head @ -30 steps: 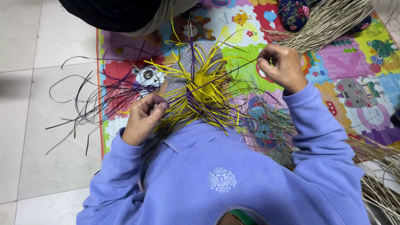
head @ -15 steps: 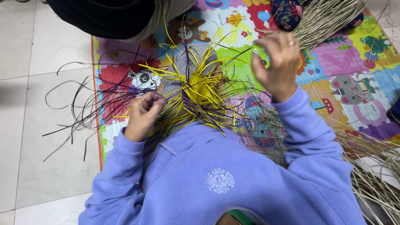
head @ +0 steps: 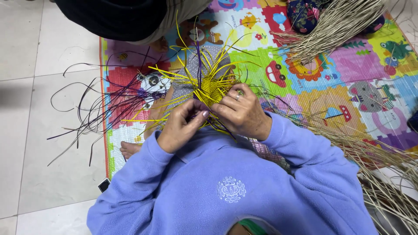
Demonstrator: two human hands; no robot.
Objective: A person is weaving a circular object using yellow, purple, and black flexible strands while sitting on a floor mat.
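A small yellow woven piece (head: pixel 212 89) with many loose yellow and purple strands sticking out lies in my lap. My left hand (head: pixel 180 126) pinches strands at its near edge. My right hand (head: pixel 241 112), with a ring on one finger, presses on the weave right beside the left, fingertips almost touching. Both sleeves are lilac fleece.
A colourful patterned play mat (head: pixel 348 74) covers the floor. Dark purple strands (head: pixel 100 109) spread left onto the white tiles. Pale reed bundles (head: pixel 335 26) lie at the top right and along the right edge (head: pixel 383 174). Another person in dark clothes (head: pixel 117 17) sits opposite.
My right hand came down from up and right, where it was pulling a strand, back onto the weave beside my left hand.
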